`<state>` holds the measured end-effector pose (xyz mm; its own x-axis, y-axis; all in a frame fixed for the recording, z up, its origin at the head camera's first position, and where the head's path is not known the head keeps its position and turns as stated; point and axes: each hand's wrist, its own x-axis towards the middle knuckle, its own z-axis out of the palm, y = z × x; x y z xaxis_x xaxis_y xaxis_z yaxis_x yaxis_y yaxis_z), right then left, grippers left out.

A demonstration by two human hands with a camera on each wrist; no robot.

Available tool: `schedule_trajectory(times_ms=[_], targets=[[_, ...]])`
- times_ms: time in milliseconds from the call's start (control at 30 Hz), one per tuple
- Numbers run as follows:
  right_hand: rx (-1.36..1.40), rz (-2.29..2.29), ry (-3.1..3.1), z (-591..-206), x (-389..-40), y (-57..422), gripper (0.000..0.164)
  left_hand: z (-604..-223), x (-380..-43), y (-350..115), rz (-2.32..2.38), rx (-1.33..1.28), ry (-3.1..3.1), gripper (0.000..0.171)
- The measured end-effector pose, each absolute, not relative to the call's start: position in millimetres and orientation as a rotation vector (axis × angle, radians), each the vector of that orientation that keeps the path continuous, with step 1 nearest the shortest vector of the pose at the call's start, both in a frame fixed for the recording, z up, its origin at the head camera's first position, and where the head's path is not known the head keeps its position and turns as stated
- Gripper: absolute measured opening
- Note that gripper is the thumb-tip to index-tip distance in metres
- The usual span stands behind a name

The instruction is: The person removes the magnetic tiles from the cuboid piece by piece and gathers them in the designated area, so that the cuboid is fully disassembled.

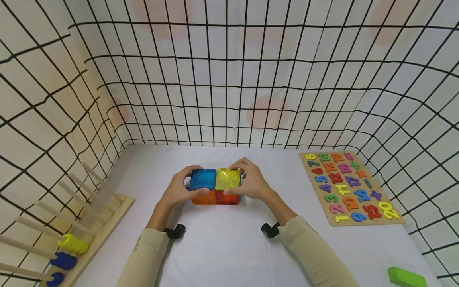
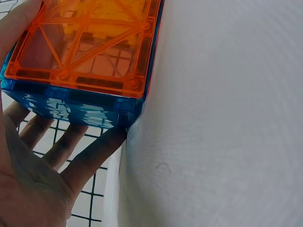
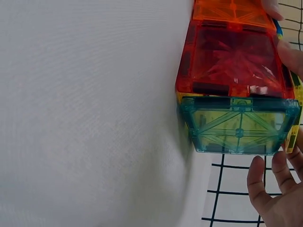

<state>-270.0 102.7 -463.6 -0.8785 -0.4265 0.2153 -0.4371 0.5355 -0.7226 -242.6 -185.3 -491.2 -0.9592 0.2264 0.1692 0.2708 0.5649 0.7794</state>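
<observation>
A box of clear magnetic tiles stands on the white cloth, with a blue tile and a yellow tile on top. Its front shows an orange tile and a red tile. My left hand grips the left part, thumb at the front and fingers along the blue side. At the right part, my right hand holds the yellow tile's edges between thumb and fingers. A teal tile forms the right end. In the head view the box's back is hidden.
On the left stands a wooden peg board with yellow rings and blue rings. A number puzzle board lies at the right. A green block sits near the front right. Black wire mesh encloses the back and sides.
</observation>
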Motion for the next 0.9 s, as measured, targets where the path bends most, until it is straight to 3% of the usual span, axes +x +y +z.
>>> schedule_trajectory(times_ms=[500, 900], targets=[[0.768, 1.438, -2.689, -457, -271, 110, 0.062, -490, -243, -188, -1.388, -0.426, -2.760, 0.076], [0.805, 1.294, -2.714, -454, -269, 120, 0.066, -486, -243, -194, -1.378, -0.392, -2.829, 0.077]])
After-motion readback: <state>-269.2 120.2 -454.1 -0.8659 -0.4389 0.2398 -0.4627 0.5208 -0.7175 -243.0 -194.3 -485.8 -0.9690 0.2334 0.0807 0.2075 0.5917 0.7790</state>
